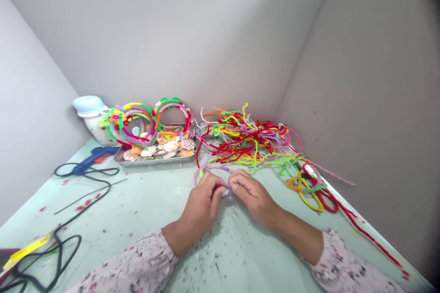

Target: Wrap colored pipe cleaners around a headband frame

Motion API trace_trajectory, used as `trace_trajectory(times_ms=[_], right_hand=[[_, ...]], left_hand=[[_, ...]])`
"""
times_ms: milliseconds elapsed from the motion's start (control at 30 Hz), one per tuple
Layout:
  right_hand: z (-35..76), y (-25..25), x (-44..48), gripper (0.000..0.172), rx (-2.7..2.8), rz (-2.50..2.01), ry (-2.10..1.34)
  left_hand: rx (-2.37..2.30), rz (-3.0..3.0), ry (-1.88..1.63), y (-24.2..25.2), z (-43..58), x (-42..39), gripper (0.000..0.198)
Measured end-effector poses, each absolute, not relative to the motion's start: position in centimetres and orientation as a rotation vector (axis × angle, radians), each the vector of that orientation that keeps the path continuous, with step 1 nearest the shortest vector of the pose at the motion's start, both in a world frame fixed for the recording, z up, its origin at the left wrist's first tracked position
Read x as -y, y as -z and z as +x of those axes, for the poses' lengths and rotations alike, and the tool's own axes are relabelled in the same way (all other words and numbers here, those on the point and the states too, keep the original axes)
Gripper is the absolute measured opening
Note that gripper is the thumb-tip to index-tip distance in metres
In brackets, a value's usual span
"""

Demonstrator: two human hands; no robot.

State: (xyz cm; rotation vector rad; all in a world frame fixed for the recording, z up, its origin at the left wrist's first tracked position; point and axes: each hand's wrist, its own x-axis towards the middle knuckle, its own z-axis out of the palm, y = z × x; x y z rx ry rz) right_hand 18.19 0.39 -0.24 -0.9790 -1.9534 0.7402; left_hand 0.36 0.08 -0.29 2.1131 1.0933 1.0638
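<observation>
Near the middle of the table, my left hand [206,194] and my right hand [252,192] meet with fingertips pinched together. Between them is a fuzzy pipe cleaner [227,191], purple with a red stretch by my left thumb, bent into a small loop. A pale pink and purple length of it arches behind my fingers. Both hands are closed on it; the fingers partly hide its ends. Just beyond lies a big tangled pile of coloured pipe cleaners [247,137], in red, yellow, green, purple and pink.
A metal tray [154,161] of seashells [171,145] stands at the back, with pipe-cleaner rings [137,121] on it. Left of it are a white jar [96,123], a blue glue gun [90,160] and a black cord [103,194]. Red-handled scissors [328,200] lie right.
</observation>
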Motion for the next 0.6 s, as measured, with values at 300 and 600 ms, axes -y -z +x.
trace_trajectory(times_ms=[300,600], right_hand=[[18.07,0.16,-0.36,0.021,1.979,-1.004,-0.622],[18.09,0.58,-0.42,0.027,1.989,-1.011,-0.642]], left_hand=[[-1.076,2.098,-1.093,0.39,0.42,-0.18,0.012],[-1.059,2.129,-1.087,0.13,0.47,-0.21,0.012]])
